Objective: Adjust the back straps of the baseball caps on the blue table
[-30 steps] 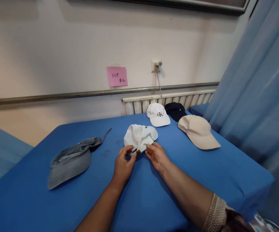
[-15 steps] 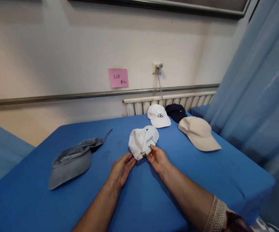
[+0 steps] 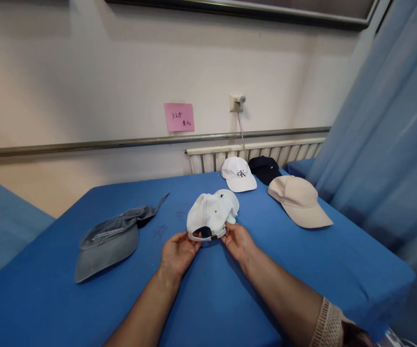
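A pale baseball cap [image 3: 211, 212] with a small dark emblem lies in the middle of the blue-covered table [image 3: 208, 299], its back opening and strap toward me. My left hand [image 3: 180, 250] grips the left side of the back edge, fingertips partly under the rim. On the strap's right end, my right hand [image 3: 237, 241] pinches the edge between thumb and fingers. The cap's brim points away from me, to the back right. A dark buckle shows on the strap between my hands.
At left lies a grey cap [image 3: 109, 241], its strap sticking up. Toward the back right are a white cap [image 3: 239, 174] with black letters, a dark navy cap [image 3: 265, 168] and a beige cap [image 3: 298, 200]. Behind stands a radiator [image 3: 208, 161]; a blue curtain [image 3: 382, 144] hangs at right.
The pale cap's back has been spread wider and now bulges out, showing the opening above the strap. My left hand has shifted slightly left; the other caps stay put.
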